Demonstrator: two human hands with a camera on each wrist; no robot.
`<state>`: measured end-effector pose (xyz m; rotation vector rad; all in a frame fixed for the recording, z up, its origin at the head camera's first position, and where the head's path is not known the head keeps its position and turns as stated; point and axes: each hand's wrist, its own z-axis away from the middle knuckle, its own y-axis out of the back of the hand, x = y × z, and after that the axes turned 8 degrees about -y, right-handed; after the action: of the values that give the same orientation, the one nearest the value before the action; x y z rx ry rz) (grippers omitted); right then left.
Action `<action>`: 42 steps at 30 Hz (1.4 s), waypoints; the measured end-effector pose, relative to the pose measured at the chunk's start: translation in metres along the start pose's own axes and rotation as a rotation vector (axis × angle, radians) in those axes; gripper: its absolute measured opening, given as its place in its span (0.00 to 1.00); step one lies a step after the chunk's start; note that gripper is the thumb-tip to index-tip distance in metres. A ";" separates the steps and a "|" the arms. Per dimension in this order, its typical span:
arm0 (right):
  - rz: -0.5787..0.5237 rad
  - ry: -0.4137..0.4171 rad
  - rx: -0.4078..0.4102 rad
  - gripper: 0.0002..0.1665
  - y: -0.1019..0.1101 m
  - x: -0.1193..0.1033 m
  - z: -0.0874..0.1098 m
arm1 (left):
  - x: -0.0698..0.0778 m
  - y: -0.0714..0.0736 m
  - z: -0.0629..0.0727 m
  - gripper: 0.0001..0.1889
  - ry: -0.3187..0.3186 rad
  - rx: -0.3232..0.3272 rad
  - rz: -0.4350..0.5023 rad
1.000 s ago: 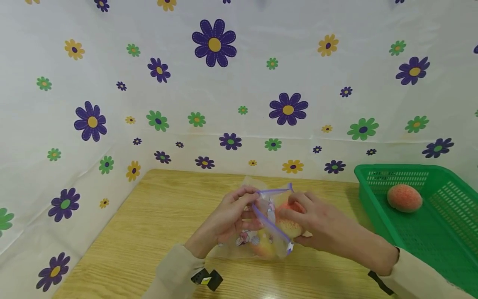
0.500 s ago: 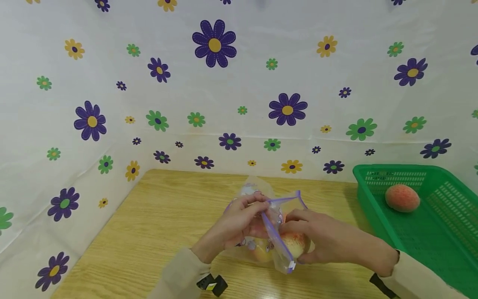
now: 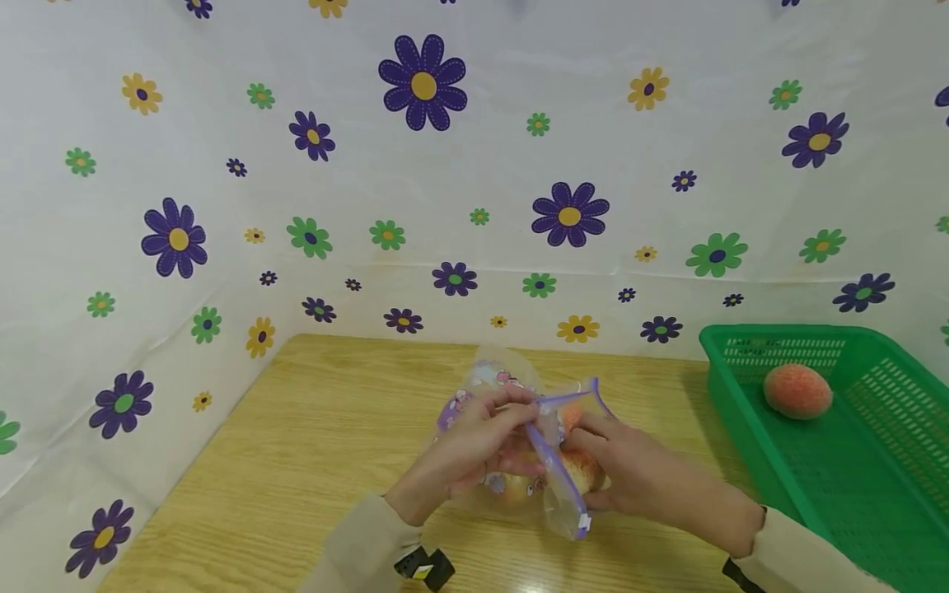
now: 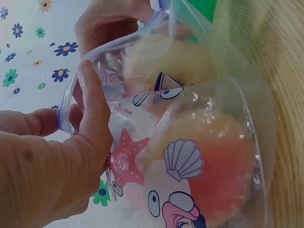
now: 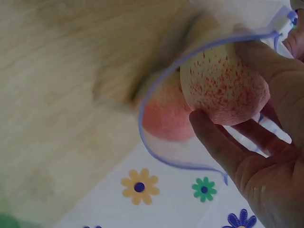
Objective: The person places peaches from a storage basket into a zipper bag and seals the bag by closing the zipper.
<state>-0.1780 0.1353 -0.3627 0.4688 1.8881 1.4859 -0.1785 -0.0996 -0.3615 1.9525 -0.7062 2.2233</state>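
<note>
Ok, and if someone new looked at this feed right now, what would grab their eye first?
Probably the flowered backdrop, filling the head view behind the table. Next, the green basket at the right, with one reddish fruit inside. Then, near the front, the clear bag: the left hand pinches its purple edge while the right hand holds a speckled fruit at its open mouth.
</note>
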 end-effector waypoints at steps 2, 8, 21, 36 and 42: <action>-0.015 -0.012 -0.007 0.35 -0.006 0.002 -0.002 | -0.002 -0.002 0.000 0.13 0.005 -0.001 -0.006; -0.003 -0.020 0.018 0.31 -0.018 0.007 -0.008 | -0.006 -0.006 -0.001 0.16 0.015 0.038 -0.027; -0.102 -0.167 -0.021 0.35 -0.011 0.006 -0.006 | -0.008 0.003 -0.004 0.15 0.011 0.065 -0.030; -0.073 -0.189 -0.140 0.65 -0.012 0.013 0.006 | -0.014 0.008 -0.002 0.16 0.023 0.055 -0.027; -0.078 -0.228 -0.171 0.57 -0.006 0.016 0.009 | -0.009 0.018 0.002 0.17 -0.003 0.098 -0.131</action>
<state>-0.1819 0.1508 -0.3739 0.4574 1.5714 1.4618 -0.1818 -0.1145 -0.3750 1.9841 -0.4635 2.2164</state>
